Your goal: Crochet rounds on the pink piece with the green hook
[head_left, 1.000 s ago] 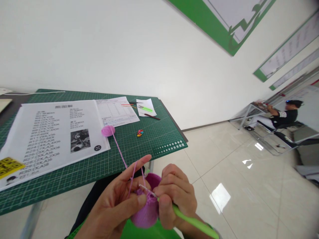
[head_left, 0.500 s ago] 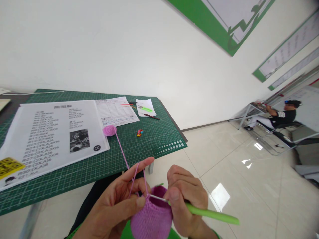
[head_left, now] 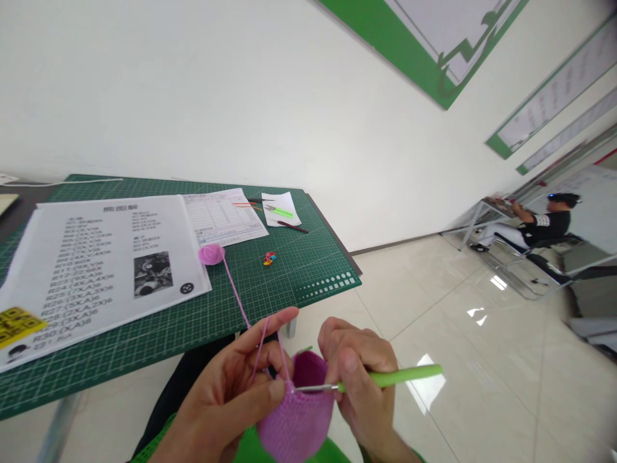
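My left hand (head_left: 236, 392) pinches the rim of a pink-purple crocheted pouch (head_left: 296, 424) between thumb and fingers. Pink yarn (head_left: 236, 296) runs from a small ball (head_left: 211, 254) on the table over its raised index finger and down to the rim. My right hand (head_left: 361, 379) is closed round a crochet hook (head_left: 405, 376) with a light green handle. The hook's metal shaft points left, its tip at the stitches beside my left thumb. The round opening of the pouch faces up; its lower part runs out of view.
A green cutting mat (head_left: 332, 257) covers the table. On it lie a printed pattern sheet (head_left: 110, 257), a form (head_left: 226, 218), small green-handled snippers (head_left: 281, 211), a dark slim tool (head_left: 293, 227) and colourful stitch markers (head_left: 268, 258). Another person (head_left: 552, 222) sits at a far table on the right.
The hook has turned: its handle end has swung up and slightly left, so it now slants upward to the right. My right hand has rotated with it. My left hand has barely moved.
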`<state>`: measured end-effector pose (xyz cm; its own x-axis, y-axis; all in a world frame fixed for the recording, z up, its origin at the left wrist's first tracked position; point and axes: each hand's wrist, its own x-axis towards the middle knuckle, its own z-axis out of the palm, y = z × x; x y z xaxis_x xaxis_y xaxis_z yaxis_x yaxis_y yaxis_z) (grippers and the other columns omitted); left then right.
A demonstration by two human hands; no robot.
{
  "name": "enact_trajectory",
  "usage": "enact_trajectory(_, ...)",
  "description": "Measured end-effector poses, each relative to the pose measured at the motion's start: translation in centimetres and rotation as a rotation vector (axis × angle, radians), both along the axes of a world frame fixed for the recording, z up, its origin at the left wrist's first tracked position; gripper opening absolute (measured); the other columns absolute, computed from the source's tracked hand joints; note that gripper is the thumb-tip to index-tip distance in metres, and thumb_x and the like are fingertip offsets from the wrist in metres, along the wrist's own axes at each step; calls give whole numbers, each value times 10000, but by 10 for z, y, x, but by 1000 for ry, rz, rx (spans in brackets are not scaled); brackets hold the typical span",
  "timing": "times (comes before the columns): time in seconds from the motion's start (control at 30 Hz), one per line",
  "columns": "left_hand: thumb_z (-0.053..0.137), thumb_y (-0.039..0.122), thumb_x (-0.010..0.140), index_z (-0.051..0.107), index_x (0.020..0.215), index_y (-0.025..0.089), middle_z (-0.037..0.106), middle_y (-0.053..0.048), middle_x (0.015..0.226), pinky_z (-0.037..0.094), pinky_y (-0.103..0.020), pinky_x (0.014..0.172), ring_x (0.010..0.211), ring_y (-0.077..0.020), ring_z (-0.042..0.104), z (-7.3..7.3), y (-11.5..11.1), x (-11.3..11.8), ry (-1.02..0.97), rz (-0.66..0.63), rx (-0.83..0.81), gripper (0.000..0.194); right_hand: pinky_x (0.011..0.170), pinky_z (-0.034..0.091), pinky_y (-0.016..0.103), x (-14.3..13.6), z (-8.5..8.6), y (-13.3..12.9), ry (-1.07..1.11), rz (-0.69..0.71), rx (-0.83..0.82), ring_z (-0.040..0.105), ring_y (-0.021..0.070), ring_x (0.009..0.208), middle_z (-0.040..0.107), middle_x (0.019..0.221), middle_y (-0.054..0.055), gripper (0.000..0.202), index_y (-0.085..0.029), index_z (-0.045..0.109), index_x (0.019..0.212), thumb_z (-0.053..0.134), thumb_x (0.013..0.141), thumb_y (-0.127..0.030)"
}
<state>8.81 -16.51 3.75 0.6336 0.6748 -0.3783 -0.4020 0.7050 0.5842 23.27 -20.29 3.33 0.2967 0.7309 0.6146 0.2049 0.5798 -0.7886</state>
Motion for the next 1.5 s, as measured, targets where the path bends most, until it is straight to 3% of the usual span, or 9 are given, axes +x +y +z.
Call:
enact_trajectory(0.23, 842, 212, 666, 701, 1177, 327, 679, 8, 721, 493, -201, 583, 627, -127, 615, 0, -3, 0, 52, 14, 48, 542, 504, 278, 284, -8, 0, 2, -424, -249, 112, 326, 101, 499, 362, 511, -40, 330, -192, 364, 603, 449, 911, -112)
enact_trajectory(0.37, 843, 268, 669, 720, 1143, 332, 664, 16, 687, 502, -197, 609, 649, -137, 636, 1, -4, 2, 119, 52, 153, 493, 520, 314, 298, -12, -4, 4, -491, -382, 103, 387, 121, 528, 458, 547, -17, 275, -185, 477, 668, 439, 937, -146)
enact_trajectory(0.53, 838, 257, 672, 712, 1148, 360, 692, 19, 710, 498, -182, 630, 658, -126, 643, -2, -5, 5, 168, 107, 214, 504, 603, 407, 324, -12, -5, 6, -379, -296, 18, 508, 154, 648, 582, 632, 21, 358, -183, 600, 734, 386, 995, -305)
enact_trajectory(0.73, 853, 264, 649, 704, 1166, 366, 688, 28, 748, 507, -176, 614, 677, -134, 650, 1, -9, 8, 177, 163, 192, 548, 637, 422, 331, -9, -8, 6, -218, -175, 29, 529, 143, 660, 577, 624, 9, 403, -185, 606, 707, 377, 1008, -327)
enact_trajectory(0.93, 863, 226, 609, 780, 1036, 264, 771, -13, 894, 554, -162, 701, 829, -167, 684, 6, -5, 8, 193, 319, -11, 436, 679, 456, 344, -10, -9, 5, -205, -191, 95, 526, 141, 659, 558, 609, 0, 415, -195, 616, 727, 355, 1018, -333)
enact_trajectory(1.07, 854, 135, 606, 805, 941, 213, 720, 25, 619, 561, -126, 656, 611, -94, 672, 9, 0, 8, 123, 308, -127, 348, 679, 483, 347, -9, -9, 5, -289, -201, 105, 545, 152, 697, 576, 646, 11, 376, -192, 621, 773, 360, 1013, -316)
enact_trajectory(1.23, 917, 187, 489, 822, 695, 223, 781, 20, 670, 559, -97, 671, 747, -134, 722, 14, -3, 11, 183, 288, -91, 230, 721, 520, 358, -3, -9, 8, -462, -294, 208, 526, 131, 640, 579, 656, 15, 351, -167, 622, 823, 346, 1013, -273)
enact_trajectory(1.37, 921, 302, 498, 834, 780, 250, 815, 12, 758, 554, -114, 721, 844, -167, 720, 13, -7, 10, 217, 269, -42, 300, 732, 517, 370, 5, -11, 10, -520, -388, 249, 517, 137, 643, 587, 670, 28, 355, -153, 624, 824, 342, 1014, -257)
enact_trajectory(1.5, 862, 374, 608, 829, 856, 268, 822, 17, 824, 537, -116, 758, 866, -157, 708, 6, -10, 11, 253, 239, 53, 271, 748, 501, 378, 11, -13, 12, -530, -392, 214, 513, 149, 666, 587, 682, 30, 360, -166, 626, 831, 329, 1015, -254)
